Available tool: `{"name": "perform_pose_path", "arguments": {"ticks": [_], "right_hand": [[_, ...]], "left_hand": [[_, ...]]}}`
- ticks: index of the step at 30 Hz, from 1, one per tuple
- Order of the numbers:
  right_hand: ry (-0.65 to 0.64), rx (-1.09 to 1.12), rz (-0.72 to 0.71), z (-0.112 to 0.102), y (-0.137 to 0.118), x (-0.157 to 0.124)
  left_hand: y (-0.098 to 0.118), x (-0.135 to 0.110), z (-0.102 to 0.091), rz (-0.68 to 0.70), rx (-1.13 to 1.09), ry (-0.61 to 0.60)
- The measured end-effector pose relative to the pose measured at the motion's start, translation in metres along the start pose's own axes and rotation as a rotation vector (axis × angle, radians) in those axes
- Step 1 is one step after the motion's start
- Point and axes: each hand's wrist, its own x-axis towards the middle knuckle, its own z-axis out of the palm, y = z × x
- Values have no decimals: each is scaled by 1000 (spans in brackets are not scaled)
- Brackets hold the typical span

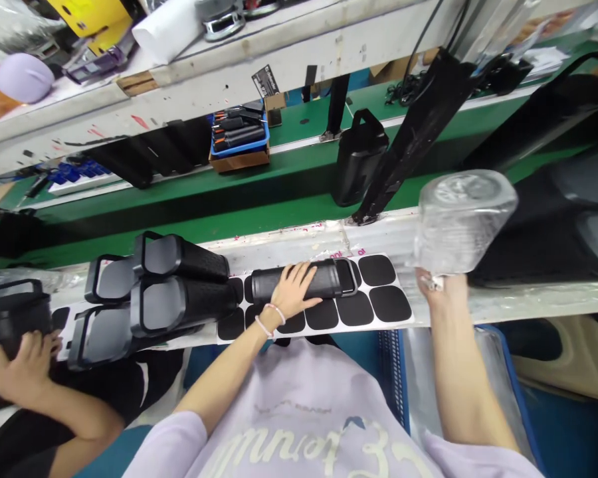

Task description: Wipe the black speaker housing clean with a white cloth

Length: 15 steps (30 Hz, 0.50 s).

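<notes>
My left hand (293, 289), with a beaded bracelet at the wrist, lies on a black portable speaker housing (266, 285). Its fingers are stretched out and spread over the top. The housing lies on its side, its handle loop (349, 276) pointing right. Beneath it is a white sheet of black rounded pads (391, 304). My right hand (441, 285) is closed on a clear plastic bottle (463, 219), raised at the right with its broad base toward me. The bottle is blurred, and its lower end is partly hidden in the fingers.
Several more black speaker housings (179, 305) are stacked to the left. Beyond them, a co-worker's hand (22, 365) touches another housing (14, 312). A slanted black post (413, 133) rises behind the bench. An upright speaker (359, 159) and a blue tray (240, 147) of parts stand at the back.
</notes>
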Motion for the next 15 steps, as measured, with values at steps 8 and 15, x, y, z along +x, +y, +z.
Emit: {"name": "perform_pose_path", "arguments": {"ticks": [8, 15], "right_hand": [[95, -542, -921, 20, -62, 28], [-170, -1245, -953, 54, -61, 40]], "left_hand": [[-48, -29, -33, -627, -327, 401], [-86, -45, -26, -1203, -896, 247]]}}
